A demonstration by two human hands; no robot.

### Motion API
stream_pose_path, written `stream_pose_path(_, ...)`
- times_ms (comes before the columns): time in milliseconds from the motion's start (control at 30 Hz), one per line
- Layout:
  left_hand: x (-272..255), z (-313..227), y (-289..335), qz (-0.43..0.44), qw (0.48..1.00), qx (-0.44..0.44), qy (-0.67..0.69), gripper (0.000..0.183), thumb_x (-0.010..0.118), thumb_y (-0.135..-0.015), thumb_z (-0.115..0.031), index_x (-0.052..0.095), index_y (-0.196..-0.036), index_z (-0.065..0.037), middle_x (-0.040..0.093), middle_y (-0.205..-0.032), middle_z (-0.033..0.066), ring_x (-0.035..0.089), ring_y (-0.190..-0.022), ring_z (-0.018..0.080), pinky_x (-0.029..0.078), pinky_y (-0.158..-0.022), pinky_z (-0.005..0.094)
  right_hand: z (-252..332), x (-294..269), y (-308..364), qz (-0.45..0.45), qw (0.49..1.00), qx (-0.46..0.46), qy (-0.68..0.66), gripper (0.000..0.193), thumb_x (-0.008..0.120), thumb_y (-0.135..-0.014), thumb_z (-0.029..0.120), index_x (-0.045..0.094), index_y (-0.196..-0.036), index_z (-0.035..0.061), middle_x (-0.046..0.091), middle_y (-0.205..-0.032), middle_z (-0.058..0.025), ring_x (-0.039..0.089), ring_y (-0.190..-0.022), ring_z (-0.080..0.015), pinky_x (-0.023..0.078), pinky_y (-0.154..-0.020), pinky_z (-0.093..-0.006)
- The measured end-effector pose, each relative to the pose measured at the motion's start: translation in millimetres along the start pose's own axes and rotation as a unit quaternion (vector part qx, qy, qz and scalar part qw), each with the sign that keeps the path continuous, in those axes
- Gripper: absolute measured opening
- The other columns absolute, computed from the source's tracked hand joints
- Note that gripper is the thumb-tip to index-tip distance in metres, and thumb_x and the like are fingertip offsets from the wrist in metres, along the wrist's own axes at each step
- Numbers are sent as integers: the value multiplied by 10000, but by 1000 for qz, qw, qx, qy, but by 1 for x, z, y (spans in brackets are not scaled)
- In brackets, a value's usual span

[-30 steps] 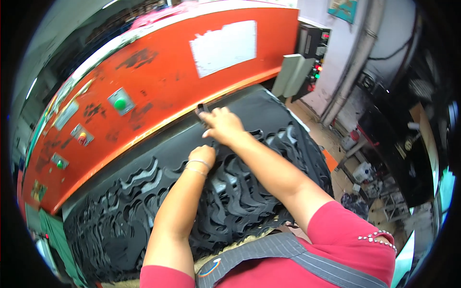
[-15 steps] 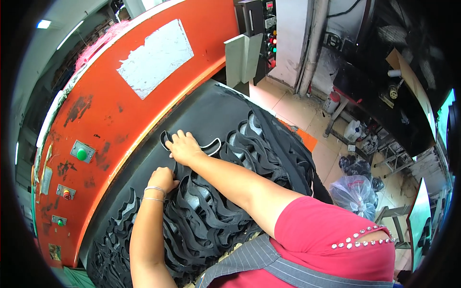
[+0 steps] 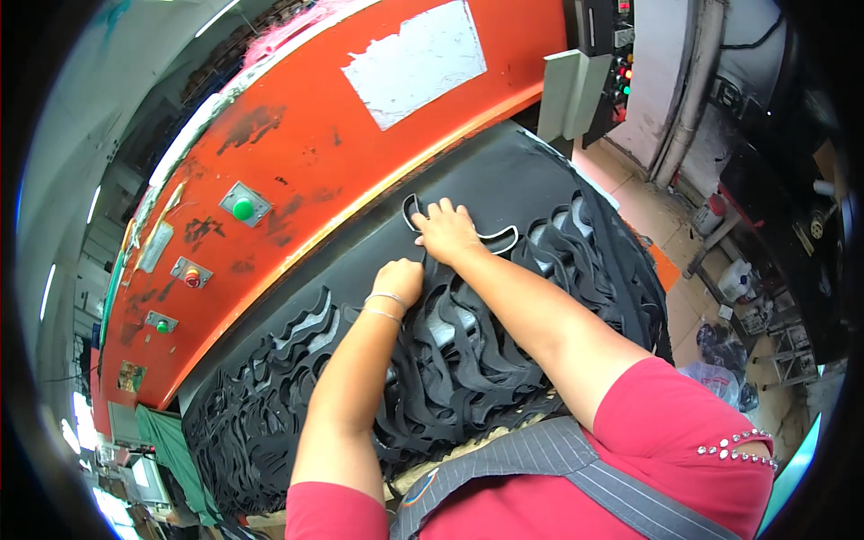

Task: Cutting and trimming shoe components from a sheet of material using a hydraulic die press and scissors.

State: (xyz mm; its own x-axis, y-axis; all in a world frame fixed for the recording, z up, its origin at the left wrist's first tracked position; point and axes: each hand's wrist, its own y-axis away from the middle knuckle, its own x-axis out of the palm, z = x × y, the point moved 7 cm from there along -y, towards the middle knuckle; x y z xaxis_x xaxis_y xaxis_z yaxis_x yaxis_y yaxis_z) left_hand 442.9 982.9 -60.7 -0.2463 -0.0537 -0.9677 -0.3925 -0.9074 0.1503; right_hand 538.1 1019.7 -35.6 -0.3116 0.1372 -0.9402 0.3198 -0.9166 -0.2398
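A curved cutting die (image 3: pixel 502 239), a thin band with a pale edge and rounded ends, rests on the black sheet (image 3: pixel 504 171). My right hand (image 3: pixel 447 232) grips its middle from above, with the fingers spread over the band and hiding that part. Just nearer and to the left, my left hand (image 3: pixel 398 281) is closed at the border of the cut material, its fingertips curled out of sight; what they hold cannot be made out. Wavy black offcuts (image 3: pixel 450 360) with grey gaps between them lie heaped around and below both hands.
An orange machine body (image 3: pixel 297 153) with a green button (image 3: pixel 243 210) and a red button (image 3: pixel 192 277) rises along the far left side. A grey metal bracket (image 3: pixel 572 94) stands at its right end. Plastic bags (image 3: pixel 715 378) lie on the floor at right.
The whole view has swung left, so the scene sits farther right in the picture. Both hands keep about the same place relative to the die and the offcuts.
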Motion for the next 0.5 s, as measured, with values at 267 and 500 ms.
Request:
stream_pose_path(267, -2, 6, 39, -135, 980, -3, 146, 283, 675, -803, -304, 708, -973, -80, 668, -916, 144, 648, -867, 329, 517, -789, 418, 3, 8, -2, -16, 1000, -6, 4, 415, 631, -836, 397, 553, -1163, 154, 562, -1088, -73, 479, -1088, -251, 408, -837, -444)
stream_pose_path(500, -24, -7, 9, 45, 997, -49, 35, 356, 695, -759, -370, 721, -847, -26, 688, -872, 193, 673, -844, 341, 531, -810, 421, 6, 8, -2, -30, 999, -7, 20, 369, 610, -854, 377, 556, -1142, 152, 564, -1078, -60, 486, -1063, -238, 407, -817, -436)
